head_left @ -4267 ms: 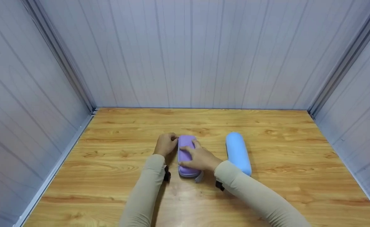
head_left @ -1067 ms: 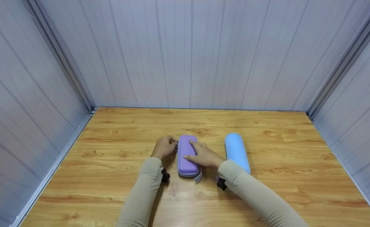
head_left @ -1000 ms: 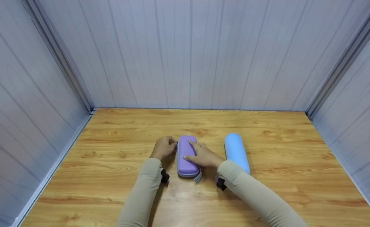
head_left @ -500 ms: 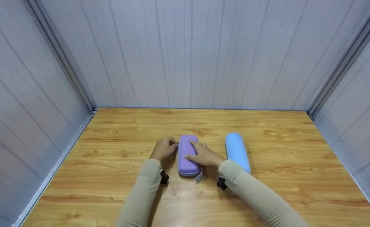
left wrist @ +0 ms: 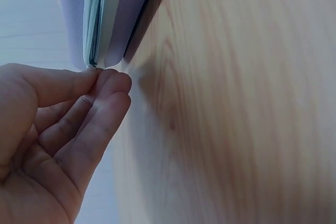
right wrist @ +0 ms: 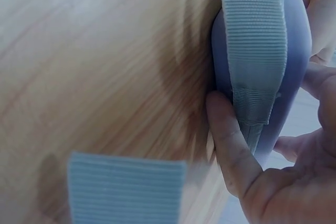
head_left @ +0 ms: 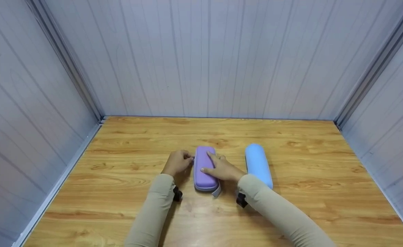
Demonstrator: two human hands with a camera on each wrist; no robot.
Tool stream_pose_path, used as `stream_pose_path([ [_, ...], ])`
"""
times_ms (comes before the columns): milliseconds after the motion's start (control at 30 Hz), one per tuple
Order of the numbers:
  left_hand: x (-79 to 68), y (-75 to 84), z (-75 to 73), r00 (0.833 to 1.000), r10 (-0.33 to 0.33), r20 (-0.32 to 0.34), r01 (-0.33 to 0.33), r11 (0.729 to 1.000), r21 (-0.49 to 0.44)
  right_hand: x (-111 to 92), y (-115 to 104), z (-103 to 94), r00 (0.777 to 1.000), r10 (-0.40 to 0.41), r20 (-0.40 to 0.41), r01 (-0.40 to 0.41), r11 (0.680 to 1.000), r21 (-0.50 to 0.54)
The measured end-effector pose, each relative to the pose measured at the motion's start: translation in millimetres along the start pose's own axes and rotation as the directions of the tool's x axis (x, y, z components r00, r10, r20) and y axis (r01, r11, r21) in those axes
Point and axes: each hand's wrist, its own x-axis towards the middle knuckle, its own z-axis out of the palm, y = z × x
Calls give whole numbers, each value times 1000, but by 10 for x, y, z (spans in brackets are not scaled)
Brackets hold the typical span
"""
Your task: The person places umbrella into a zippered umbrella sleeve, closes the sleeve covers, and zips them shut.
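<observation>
A purple zippered case [head_left: 204,176] lies lengthwise on the wooden table, its grey fabric strap [right wrist: 256,45] along the right side, with the loose end at the near corner. My left hand [head_left: 176,162] is at the case's left side, thumb and fingertips pinching the zipper pull, which they mostly hide. In the left wrist view the zipper [left wrist: 98,19] runs from those fingertips along the case's side. Reaching over from the right, my right hand [head_left: 223,168] grips the case, with thumb and a finger on its lid and another finger [right wrist: 231,140] low against its strap side.
To the right a light blue rounded case [head_left: 258,164] lies on the table, its near end beside the right sleeve [head_left: 273,202]. Pale panel walls [head_left: 208,61] enclose the table [head_left: 102,192] at the back and both sides.
My left hand has slid a little toward me along the left side of the purple case. My right hand has shifted its fingers on the lid since the earliest frame; both cases stay in place.
</observation>
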Motion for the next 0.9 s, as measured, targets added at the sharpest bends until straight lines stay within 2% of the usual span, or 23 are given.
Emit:
stream_pose_path([
  [67,-10,-2,-7,1000,-1,10,1,1000,-3,-1,-3,-7,1000,-3,-4,3,1000,2],
  [300,-50,-4,-27,998,63,26,-64,998,29,-8,-10,-17,999,-35,-4,34,999,-31],
  [533,-78,1,-36,997,63,48,-65,997,49,-16,-4,-23,999,-9,-33,10,999,42],
  [900,-178,9,-59,992,90,85,-97,992,78,22,50,-47,998,-45,-38,49,993,111],
])
